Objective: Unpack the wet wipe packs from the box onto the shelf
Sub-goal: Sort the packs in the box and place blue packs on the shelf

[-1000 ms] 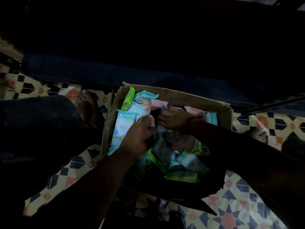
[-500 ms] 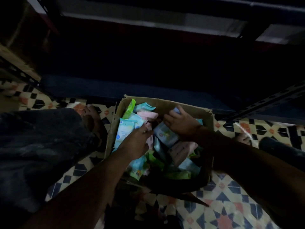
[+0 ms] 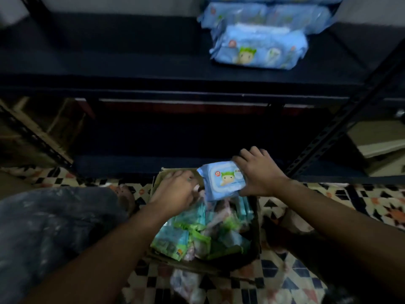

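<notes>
A cardboard box (image 3: 256, 224) stands on the tiled floor, filled with several wet wipe packs (image 3: 197, 235) in teal, green and pink. My right hand (image 3: 257, 172) grips a blue wet wipe pack (image 3: 223, 181) with a cartoon face, lifted above the box's far edge. My left hand (image 3: 175, 191) reaches into the box's far left corner, fingers down among the packs; what they hold is hidden. On the dark shelf (image 3: 131, 62) above lie several blue packs (image 3: 258, 49) stacked at the right.
A black perforated shelf post (image 3: 341, 119) slants at the right, another (image 3: 32, 139) at the left. My knee in dark cloth (image 3: 54, 229) is left of the box, with a bare foot (image 3: 126, 194) beside it. The lower shelf level is dark.
The view has tilted up and now shows the upper shelf with blue packs. My right hand has lifted a blue pack out of the box. My left hand moved toward the box's far edge.
</notes>
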